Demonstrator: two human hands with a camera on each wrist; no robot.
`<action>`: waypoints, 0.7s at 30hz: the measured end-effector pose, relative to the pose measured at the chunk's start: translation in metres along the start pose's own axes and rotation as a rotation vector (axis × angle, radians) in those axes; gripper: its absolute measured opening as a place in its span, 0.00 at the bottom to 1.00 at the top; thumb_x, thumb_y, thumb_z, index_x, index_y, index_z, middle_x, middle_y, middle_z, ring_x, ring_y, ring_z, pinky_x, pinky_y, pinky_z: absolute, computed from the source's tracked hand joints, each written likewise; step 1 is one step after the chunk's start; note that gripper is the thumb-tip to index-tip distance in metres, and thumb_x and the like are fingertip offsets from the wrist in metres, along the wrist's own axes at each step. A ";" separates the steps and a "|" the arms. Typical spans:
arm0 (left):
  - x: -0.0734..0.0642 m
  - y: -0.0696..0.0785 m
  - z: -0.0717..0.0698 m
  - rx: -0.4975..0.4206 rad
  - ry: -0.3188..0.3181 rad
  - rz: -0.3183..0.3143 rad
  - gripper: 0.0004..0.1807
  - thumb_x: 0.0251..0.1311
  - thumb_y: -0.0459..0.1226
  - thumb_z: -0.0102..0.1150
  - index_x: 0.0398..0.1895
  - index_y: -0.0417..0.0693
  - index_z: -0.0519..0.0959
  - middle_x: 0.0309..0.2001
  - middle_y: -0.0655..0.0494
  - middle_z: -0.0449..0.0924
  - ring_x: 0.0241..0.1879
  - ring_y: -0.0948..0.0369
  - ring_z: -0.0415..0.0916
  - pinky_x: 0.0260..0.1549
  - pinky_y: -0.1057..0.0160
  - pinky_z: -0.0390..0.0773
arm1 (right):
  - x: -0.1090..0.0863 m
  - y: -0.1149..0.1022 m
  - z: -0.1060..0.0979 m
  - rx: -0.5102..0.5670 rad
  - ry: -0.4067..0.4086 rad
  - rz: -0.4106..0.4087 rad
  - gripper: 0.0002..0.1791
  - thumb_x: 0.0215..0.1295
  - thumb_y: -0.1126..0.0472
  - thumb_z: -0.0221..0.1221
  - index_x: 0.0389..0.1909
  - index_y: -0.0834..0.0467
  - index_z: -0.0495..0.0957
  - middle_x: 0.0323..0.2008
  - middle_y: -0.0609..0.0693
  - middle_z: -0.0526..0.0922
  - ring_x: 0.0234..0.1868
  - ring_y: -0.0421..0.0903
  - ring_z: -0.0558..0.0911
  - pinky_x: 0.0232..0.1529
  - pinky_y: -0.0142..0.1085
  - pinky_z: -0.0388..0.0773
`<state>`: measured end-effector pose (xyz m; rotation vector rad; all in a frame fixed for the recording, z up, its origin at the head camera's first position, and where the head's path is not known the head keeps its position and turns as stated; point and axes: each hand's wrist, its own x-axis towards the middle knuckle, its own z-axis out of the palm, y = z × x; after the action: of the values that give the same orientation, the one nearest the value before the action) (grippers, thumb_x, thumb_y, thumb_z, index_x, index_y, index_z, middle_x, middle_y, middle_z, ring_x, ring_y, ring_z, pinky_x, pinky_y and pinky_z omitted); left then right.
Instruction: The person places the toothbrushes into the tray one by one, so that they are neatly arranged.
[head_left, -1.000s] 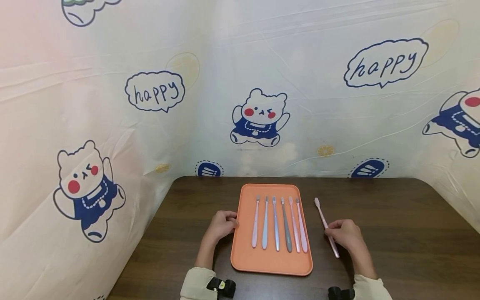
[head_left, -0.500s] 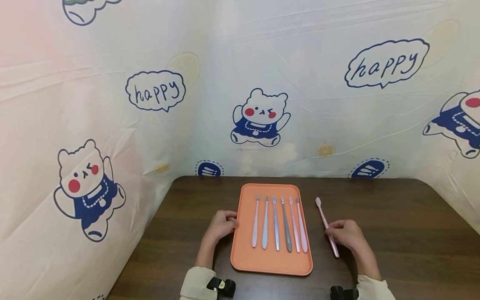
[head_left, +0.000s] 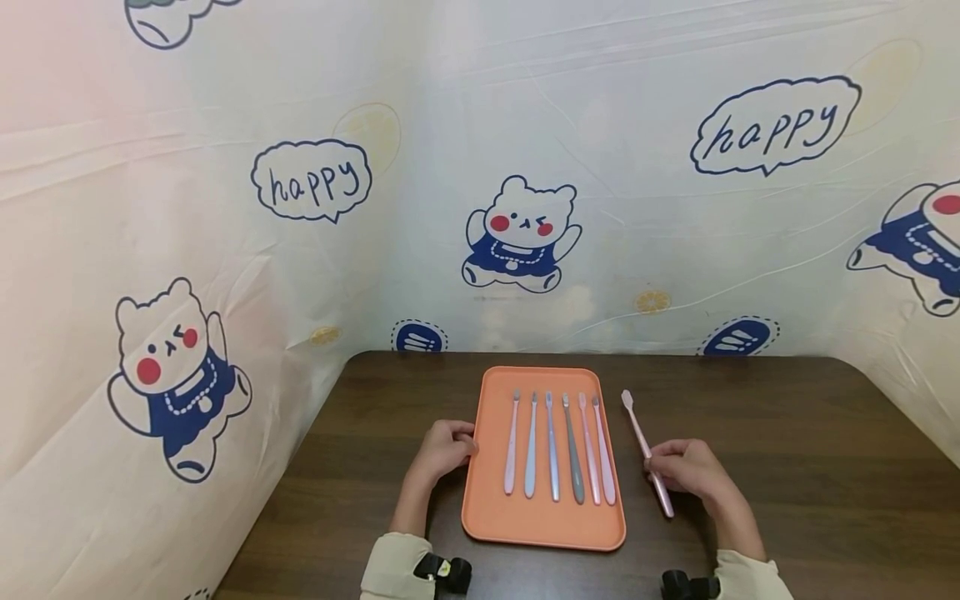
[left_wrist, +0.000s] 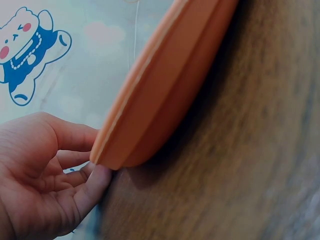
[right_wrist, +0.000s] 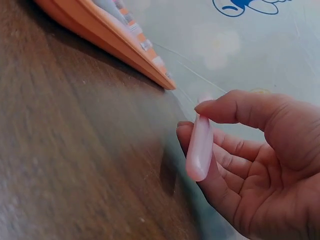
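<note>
An orange tray [head_left: 540, 525] lies on the table, bearing several toothbrushes in a row, among them a grey toothbrush [head_left: 574, 462] and a blue toothbrush [head_left: 531, 467]. My left hand [head_left: 444, 450] pinches the tray's left rim; in the left wrist view, the thumb [left_wrist: 95, 185] and index finger meet at the rim. To the right of the tray, my right hand [head_left: 688, 467] holds a pink toothbrush [head_left: 637, 433] between thumb and fingertips, its head pointing away from me. The right wrist view shows the handle end [right_wrist: 200, 155] of this toothbrush above the tabletop.
The dark wooden table [head_left: 810, 467] extends to both sides of the tray. Behind it hangs a pale curtain [head_left: 615, 125] printed with bears and the word "happy". Each wrist carries a black camera mount.
Over the last half second the pink toothbrush in my right hand has shifted slightly left, towards the tray. My left hand and the tray stay where they were.
</note>
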<state>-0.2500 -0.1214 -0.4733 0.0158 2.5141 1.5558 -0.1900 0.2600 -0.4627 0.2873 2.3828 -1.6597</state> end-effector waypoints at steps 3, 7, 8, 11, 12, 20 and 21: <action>-0.001 0.001 0.000 -0.002 -0.001 -0.003 0.23 0.56 0.25 0.59 0.57 0.29 0.79 0.34 0.49 0.79 0.32 0.62 0.76 0.33 0.62 0.83 | -0.001 -0.001 0.001 0.043 -0.031 -0.010 0.18 0.64 0.66 0.62 0.48 0.76 0.78 0.32 0.50 0.88 0.32 0.37 0.84 0.37 0.32 0.84; -0.001 0.000 -0.001 -0.001 -0.006 -0.004 0.22 0.57 0.26 0.59 0.57 0.29 0.79 0.35 0.49 0.79 0.32 0.62 0.76 0.33 0.63 0.83 | -0.001 -0.005 0.004 0.075 -0.053 -0.019 0.20 0.64 0.65 0.63 0.51 0.77 0.77 0.34 0.50 0.88 0.34 0.38 0.85 0.39 0.34 0.85; -0.001 0.000 -0.001 0.000 -0.005 -0.003 0.22 0.56 0.26 0.59 0.57 0.29 0.79 0.35 0.49 0.79 0.32 0.62 0.76 0.33 0.63 0.83 | -0.002 -0.006 0.004 0.077 -0.052 -0.020 0.21 0.64 0.64 0.64 0.52 0.77 0.77 0.34 0.50 0.88 0.35 0.39 0.85 0.40 0.34 0.86; -0.001 -0.001 -0.001 0.004 -0.003 0.002 0.22 0.56 0.26 0.59 0.56 0.29 0.80 0.34 0.49 0.79 0.32 0.62 0.76 0.33 0.63 0.82 | -0.002 -0.010 0.007 0.069 -0.042 -0.027 0.23 0.65 0.64 0.64 0.54 0.77 0.77 0.36 0.51 0.88 0.36 0.40 0.86 0.41 0.35 0.86; -0.001 -0.001 -0.001 0.006 -0.001 0.004 0.22 0.56 0.26 0.58 0.56 0.29 0.80 0.34 0.49 0.79 0.32 0.62 0.76 0.32 0.63 0.82 | -0.002 -0.011 0.008 0.067 -0.033 -0.028 0.23 0.66 0.63 0.64 0.55 0.76 0.77 0.37 0.52 0.88 0.37 0.40 0.86 0.41 0.36 0.86; 0.000 0.000 0.000 0.006 -0.005 -0.010 0.23 0.56 0.26 0.59 0.57 0.30 0.80 0.35 0.48 0.81 0.32 0.62 0.77 0.33 0.63 0.83 | -0.001 -0.018 0.014 0.063 0.025 -0.049 0.23 0.68 0.62 0.63 0.57 0.76 0.76 0.41 0.55 0.89 0.39 0.42 0.86 0.43 0.39 0.87; 0.000 0.000 0.000 0.005 -0.005 -0.014 0.23 0.56 0.26 0.59 0.57 0.30 0.80 0.35 0.48 0.81 0.32 0.62 0.77 0.33 0.63 0.83 | -0.001 -0.019 0.015 0.070 0.032 -0.051 0.24 0.68 0.62 0.64 0.57 0.75 0.76 0.41 0.55 0.89 0.39 0.41 0.86 0.44 0.39 0.87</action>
<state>-0.2502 -0.1217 -0.4728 0.0027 2.5088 1.5426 -0.1931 0.2393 -0.4508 0.2694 2.3768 -1.7767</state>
